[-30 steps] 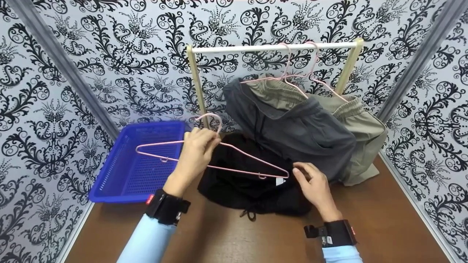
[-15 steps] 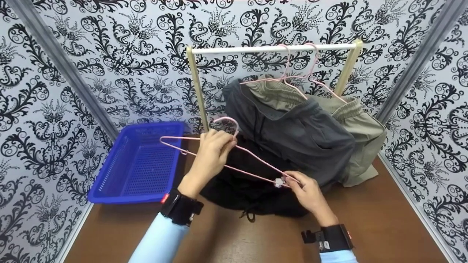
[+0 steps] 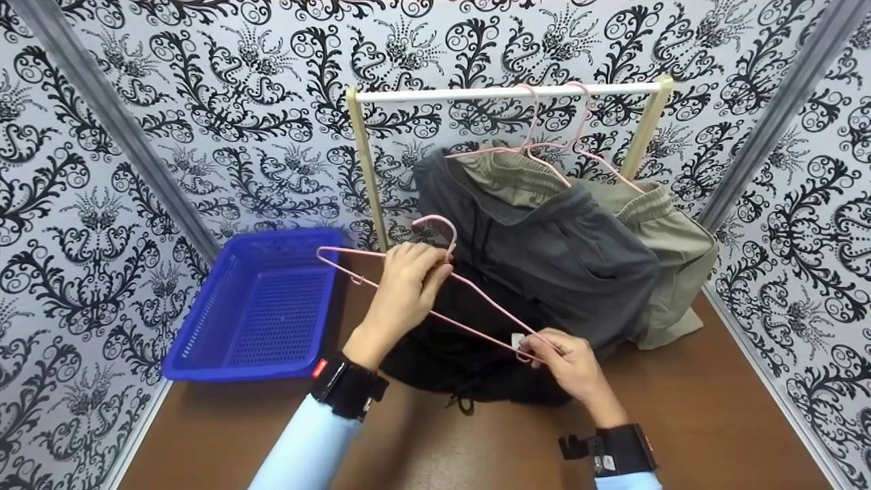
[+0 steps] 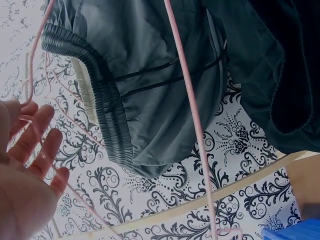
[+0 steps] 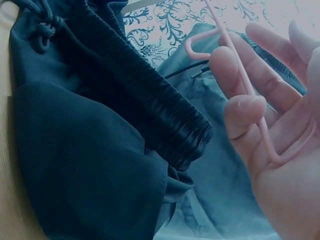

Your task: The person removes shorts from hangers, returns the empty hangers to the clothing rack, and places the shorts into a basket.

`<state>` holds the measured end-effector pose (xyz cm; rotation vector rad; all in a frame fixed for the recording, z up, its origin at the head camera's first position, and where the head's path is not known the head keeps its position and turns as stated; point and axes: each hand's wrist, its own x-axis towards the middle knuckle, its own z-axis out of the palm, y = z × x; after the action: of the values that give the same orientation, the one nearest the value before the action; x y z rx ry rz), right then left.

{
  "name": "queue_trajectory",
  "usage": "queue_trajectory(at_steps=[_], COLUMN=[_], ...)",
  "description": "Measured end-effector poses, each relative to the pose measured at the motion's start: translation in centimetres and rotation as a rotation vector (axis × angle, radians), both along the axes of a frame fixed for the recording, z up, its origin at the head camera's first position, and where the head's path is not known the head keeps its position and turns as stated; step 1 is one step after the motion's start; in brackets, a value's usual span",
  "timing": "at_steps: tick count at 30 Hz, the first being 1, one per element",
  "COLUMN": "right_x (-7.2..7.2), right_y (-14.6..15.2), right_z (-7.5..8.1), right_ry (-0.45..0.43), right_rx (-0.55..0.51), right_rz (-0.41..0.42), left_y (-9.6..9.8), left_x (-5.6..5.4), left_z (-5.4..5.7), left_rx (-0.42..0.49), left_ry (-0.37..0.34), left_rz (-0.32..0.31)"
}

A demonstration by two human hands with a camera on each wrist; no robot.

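My left hand (image 3: 406, 289) pinches a pink clothes hanger (image 3: 486, 299) at the neck, just below its hook. My right hand (image 3: 565, 357) holds the hanger's right end; in the right wrist view thumb and finger close on the lower bar beside a small loop, and the bent corner lies against the palm. Black drawstring shorts (image 3: 476, 367) lie on the table below the hanger, their elastic waistband (image 5: 150, 95) showing in the right wrist view. A white label (image 3: 518, 340) shows at the waist, close to the right fingertips.
Behind stands a rack with a white rail (image 3: 442, 94). Grey shorts (image 3: 531, 238) and beige shorts (image 3: 680, 252) hang from it on pink hangers. A blue basket (image 3: 173, 364) sits at the left on the brown table (image 3: 735, 408). Patterned walls enclose the sides and back.
The left hand has moved right with the hanger, which now tilts down to the right. The right hand has taken hold of the hanger's right end and drawn slightly down.
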<state>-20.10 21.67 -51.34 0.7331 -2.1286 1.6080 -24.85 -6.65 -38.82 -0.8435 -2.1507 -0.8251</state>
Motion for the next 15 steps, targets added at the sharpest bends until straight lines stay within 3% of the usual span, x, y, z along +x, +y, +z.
queue_trajectory(at_steps=[6,15], right_x=[-0.1,-0.4], right_y=[0.3,1.4], right_z=[-0.2,0.4], right_ry=[0.004,0.02], right_rx=[-0.033,-0.079], right_rz=[-0.041,-0.092], left_y=[-0.4,-1.9], left_x=[0.0,0.1], left_z=[-0.5,-1.4], left_rx=[0.0,-0.025], left_ry=[0.014,0.092], left_rz=[0.024,0.091])
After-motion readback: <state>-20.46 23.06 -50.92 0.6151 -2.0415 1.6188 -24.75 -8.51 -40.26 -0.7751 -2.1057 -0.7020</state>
